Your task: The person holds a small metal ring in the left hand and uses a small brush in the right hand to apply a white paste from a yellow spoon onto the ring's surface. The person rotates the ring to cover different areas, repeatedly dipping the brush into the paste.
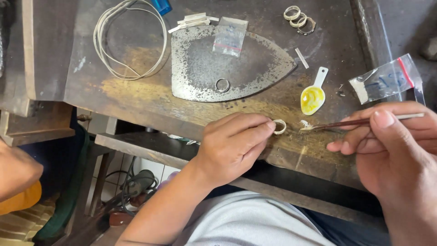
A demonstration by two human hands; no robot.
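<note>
The left hand (230, 148) pinches a small pale ring (279, 126) between thumb and forefinger, fingers closed on it, holding it at the near edge of the table (136, 98). The right hand (396, 150) has its grip closed around a thin brush (359, 122), whose long axis runs almost level, tip pointing left. The ring lies just left of the brush tip, close but not touching, with a bit of white material at the tip between them. The right hand is cut off by the frame edge, so its lower fingers are hidden. Whether the ring rests on the table or hangs just above it is hard to tell. Farther toward the middle lie a flat iron-shaped metal plate (205, 68) and a small white spoon (313, 96) holding yellow liquid.
</note>
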